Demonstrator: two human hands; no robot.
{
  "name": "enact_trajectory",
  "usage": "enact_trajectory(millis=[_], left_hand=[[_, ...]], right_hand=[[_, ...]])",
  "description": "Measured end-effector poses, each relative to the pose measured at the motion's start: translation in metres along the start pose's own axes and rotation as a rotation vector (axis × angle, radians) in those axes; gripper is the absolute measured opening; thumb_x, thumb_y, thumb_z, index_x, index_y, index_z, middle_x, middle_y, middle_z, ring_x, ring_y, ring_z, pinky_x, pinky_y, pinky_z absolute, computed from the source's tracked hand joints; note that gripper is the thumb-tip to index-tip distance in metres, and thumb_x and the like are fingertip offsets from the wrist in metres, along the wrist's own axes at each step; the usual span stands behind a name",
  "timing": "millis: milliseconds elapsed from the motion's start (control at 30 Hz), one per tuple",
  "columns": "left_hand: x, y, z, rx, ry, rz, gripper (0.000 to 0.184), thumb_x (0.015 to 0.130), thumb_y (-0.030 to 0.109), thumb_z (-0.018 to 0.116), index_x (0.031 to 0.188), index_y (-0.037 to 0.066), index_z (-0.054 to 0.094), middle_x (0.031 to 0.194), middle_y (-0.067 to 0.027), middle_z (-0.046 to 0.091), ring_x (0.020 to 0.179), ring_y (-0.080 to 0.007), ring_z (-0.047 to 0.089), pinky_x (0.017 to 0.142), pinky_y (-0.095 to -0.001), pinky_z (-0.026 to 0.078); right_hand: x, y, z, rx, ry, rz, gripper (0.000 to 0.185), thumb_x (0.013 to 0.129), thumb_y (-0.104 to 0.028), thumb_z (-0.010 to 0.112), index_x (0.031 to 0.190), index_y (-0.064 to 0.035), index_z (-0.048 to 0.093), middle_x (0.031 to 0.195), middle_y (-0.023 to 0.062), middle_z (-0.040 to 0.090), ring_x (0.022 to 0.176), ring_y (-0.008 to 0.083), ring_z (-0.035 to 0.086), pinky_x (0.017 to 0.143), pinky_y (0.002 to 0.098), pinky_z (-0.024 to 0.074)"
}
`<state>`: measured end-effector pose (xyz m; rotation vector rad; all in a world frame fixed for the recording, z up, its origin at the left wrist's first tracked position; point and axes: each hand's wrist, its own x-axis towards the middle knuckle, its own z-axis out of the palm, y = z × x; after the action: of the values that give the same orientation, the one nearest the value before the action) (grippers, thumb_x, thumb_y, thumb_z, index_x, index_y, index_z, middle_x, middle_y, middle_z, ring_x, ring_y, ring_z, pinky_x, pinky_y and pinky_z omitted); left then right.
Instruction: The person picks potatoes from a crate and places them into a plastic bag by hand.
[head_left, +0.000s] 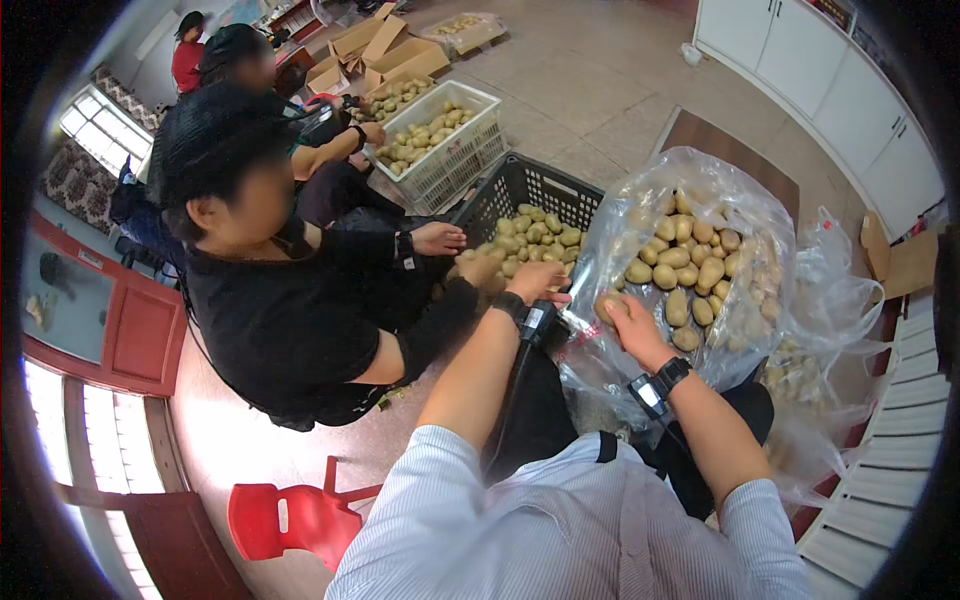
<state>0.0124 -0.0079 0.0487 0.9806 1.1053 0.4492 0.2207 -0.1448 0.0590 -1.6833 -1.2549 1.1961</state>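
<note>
My right hand (640,332) grips a brown-green kiwifruit (604,308) at the near left side of a clear plastic bag (770,215). Inside the bag lie several more kiwifruit (680,255), oval and similar in colour. Over the near right edge of a black perforated crate (560,190) is my left hand (540,283), its fingers bent and apart, with nothing visible in them. Kiwifruit (535,235) cover the crate's bottom. Opposite, a co-worker's hand (438,239) hovers at the crate's left side, and their other hand (478,270) is low among the fruit.
A white crate (450,175) of kiwifruit stands beyond the black one. Open cardboard boxes (405,60) lie farther back. Several people sit on the left. Loose plastic bags (830,290) hang at my right, and a red chair (295,520) stands at lower left.
</note>
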Motion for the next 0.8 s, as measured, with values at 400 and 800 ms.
enact_trajectory(millis=[400,800], left_hand=[[-0.005,0.012,0.018,-0.035,-0.41,-0.125,0.039,0.094,0.035,0.055,0.116,0.003,0.057,0.101,-0.0137,0.064,0.071,-0.0261,0.067,0.057,-0.0361,0.056],[-0.001,0.007,0.008,-0.069,-0.231,-0.167,0.031,0.094,0.038,0.058,0.107,0.01,0.057,0.088,-0.0065,0.063,0.066,-0.0196,0.062,0.05,-0.0295,0.053]], right_hand=[[0.002,-0.045,0.007,0.118,-0.137,-0.028,0.046,0.097,-0.033,0.051,0.126,0.0024,0.049,0.094,0.0133,0.063,0.078,0.0189,0.061,0.067,0.0325,0.0503],[-0.004,0.031,-0.013,-0.281,-0.015,-0.211,0.042,0.087,-0.024,0.061,0.117,0.0038,0.054,0.104,0.0298,0.06,0.101,0.0447,0.057,0.089,0.0441,0.0459]])
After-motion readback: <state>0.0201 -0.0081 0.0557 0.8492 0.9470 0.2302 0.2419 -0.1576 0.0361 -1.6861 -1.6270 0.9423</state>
